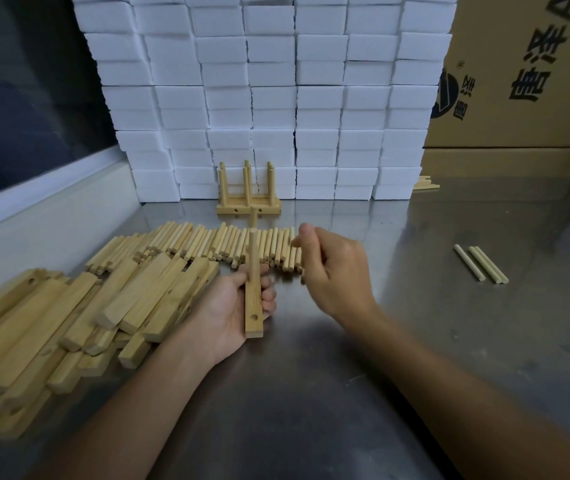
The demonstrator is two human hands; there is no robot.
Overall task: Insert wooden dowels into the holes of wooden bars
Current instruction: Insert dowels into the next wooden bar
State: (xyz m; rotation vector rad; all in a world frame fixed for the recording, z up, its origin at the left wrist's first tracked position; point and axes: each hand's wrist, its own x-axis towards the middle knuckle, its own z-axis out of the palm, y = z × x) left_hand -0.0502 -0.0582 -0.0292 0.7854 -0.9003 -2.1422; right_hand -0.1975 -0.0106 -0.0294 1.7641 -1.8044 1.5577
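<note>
The left hand (231, 306) wraps its fingers around a wooden bar (254, 306) at table centre, a dowel (252, 251) standing upright in it, an open hole near its end. At two o'clock the right hand (335, 271) hovers, fingers loosely curled, holding nothing. Loose dowels (207, 244) lie at twelve, spare bars (69, 327) at nine.

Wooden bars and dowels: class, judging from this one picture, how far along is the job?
Early on. Done: a few finished bars with upright dowels stand by the white blocks. In hand: the left hand grips a bar with at least one dowel standing in it and an empty hole near its end; the right hand hovers beside it. Left: a pile of bars and a row of loose dowels.
</note>
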